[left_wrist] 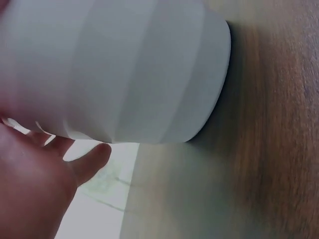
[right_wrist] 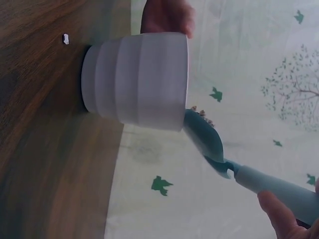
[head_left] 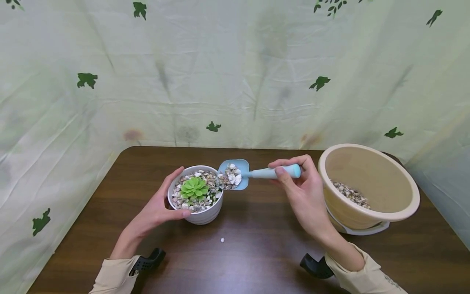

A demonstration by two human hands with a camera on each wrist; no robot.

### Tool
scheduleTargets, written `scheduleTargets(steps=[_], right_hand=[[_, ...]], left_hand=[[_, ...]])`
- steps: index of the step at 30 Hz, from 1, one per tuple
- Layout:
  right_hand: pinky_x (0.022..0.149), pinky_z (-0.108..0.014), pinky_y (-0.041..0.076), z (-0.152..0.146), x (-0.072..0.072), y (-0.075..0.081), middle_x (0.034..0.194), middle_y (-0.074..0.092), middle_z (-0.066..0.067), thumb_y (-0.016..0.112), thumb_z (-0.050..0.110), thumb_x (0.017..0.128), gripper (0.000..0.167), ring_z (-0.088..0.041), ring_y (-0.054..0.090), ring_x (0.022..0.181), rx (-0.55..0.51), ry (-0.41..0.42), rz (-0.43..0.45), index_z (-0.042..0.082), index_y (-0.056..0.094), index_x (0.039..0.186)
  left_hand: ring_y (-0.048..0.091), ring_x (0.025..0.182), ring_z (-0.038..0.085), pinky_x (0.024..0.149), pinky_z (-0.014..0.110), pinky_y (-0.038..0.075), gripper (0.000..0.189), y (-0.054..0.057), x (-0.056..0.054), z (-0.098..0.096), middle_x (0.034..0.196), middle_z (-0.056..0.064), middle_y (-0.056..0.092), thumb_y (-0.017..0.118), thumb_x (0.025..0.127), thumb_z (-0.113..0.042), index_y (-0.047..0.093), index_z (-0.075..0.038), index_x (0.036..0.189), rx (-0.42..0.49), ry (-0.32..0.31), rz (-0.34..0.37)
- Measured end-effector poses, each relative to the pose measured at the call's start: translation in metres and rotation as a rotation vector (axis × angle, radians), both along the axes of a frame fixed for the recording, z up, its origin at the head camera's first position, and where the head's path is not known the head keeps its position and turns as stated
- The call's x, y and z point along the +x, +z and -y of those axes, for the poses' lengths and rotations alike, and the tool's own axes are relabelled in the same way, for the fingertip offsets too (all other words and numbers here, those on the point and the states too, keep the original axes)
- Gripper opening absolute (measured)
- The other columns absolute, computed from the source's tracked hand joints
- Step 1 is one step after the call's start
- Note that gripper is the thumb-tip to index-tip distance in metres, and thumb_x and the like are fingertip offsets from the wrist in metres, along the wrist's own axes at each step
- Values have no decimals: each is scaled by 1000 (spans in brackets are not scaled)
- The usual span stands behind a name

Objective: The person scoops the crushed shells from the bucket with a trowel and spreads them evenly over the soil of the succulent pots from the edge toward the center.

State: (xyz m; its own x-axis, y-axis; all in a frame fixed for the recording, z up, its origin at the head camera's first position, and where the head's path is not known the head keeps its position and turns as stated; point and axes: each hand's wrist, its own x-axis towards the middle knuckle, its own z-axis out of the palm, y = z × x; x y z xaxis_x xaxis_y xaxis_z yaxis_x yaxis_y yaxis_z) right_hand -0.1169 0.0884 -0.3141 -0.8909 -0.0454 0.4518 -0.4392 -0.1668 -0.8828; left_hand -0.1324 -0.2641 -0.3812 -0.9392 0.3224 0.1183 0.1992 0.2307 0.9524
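Note:
A small white ribbed pot [head_left: 206, 215] stands on the table, filled with pebbles around a green succulent [head_left: 194, 188]. My left hand [head_left: 158, 208] grips it from the left, thumb at the near rim and fingers round the far side. With my right hand [head_left: 304, 192] I hold a light blue hand shovel [head_left: 238, 165] by its handle. Small pebbles [head_left: 230, 177] lie in its blade. The blade's tip is right at the pot's right rim, tilted down toward it in the right wrist view, where the pot's ribbed side [right_wrist: 134, 79] shows.
A large cream planter [head_left: 371, 218] stands at the right on a pale saucer, with more pebbles [head_left: 350, 195] at its bottom. One loose white pebble [head_left: 222, 240] lies on the brown table [head_left: 253, 261] in front of the small pot. A leaf-patterned curtain [head_left: 235, 73] hangs behind.

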Motion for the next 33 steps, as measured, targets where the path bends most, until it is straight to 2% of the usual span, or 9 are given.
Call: scheduleTargets(steps=[4,8,11,15,18,22,29,33], right_hand=[[85,-43,52,0,-1,1,112,64,-22,61,3,96,22,-32,64,94,19,-8,-13,-3,46,110],[83,-41,53,-1,-1,1,111,65,-21,62,4,96,23,-31,65,94,38,-22,-16,-3,46,111],[83,-40,54,-1,0,2,111,65,-20,62,3,96,23,-31,64,93,49,-30,-17,-4,46,111],[83,-40,54,0,1,3,112,65,-20,62,4,96,23,-32,63,94,62,-32,-29,-2,46,111],[83,-38,54,1,1,4,111,66,-18,63,5,95,23,-32,62,94,77,-41,-38,-1,47,111],[81,-36,55,2,2,5,111,66,-17,64,4,95,23,-31,62,93,101,-56,-52,-2,48,110],[81,-34,55,3,2,6,110,67,-16,63,3,95,23,-33,62,91,121,-79,-62,-3,47,110],[81,-34,55,3,2,6,109,67,-15,64,3,94,23,-31,62,90,116,-86,-53,-3,48,110]], left_hand=[[29,133,27,101,32,33,108,1,0,-3,154,6,24,85,73,-11,20,-35,156,-95,32,-54],[27,134,26,102,47,30,107,2,0,-6,153,5,23,87,71,-20,22,-29,156,-205,75,-100],[27,135,26,103,43,30,104,2,0,-6,155,4,22,85,73,-19,23,-23,156,-190,68,-81],[26,136,26,101,24,30,100,2,1,-3,157,4,21,80,77,-13,20,-23,157,-92,28,-22],[28,134,26,98,17,31,99,2,2,-2,157,5,22,78,78,-9,19,-20,157,-37,7,0],[32,133,27,98,17,33,100,1,1,-3,156,7,24,79,77,-8,20,-19,157,-22,10,3],[30,133,26,98,19,31,103,0,1,-5,155,6,24,83,75,-15,20,-27,156,-107,44,-23],[28,135,27,98,20,32,101,0,1,-3,156,5,22,81,77,-14,20,-27,156,-93,34,-14]])
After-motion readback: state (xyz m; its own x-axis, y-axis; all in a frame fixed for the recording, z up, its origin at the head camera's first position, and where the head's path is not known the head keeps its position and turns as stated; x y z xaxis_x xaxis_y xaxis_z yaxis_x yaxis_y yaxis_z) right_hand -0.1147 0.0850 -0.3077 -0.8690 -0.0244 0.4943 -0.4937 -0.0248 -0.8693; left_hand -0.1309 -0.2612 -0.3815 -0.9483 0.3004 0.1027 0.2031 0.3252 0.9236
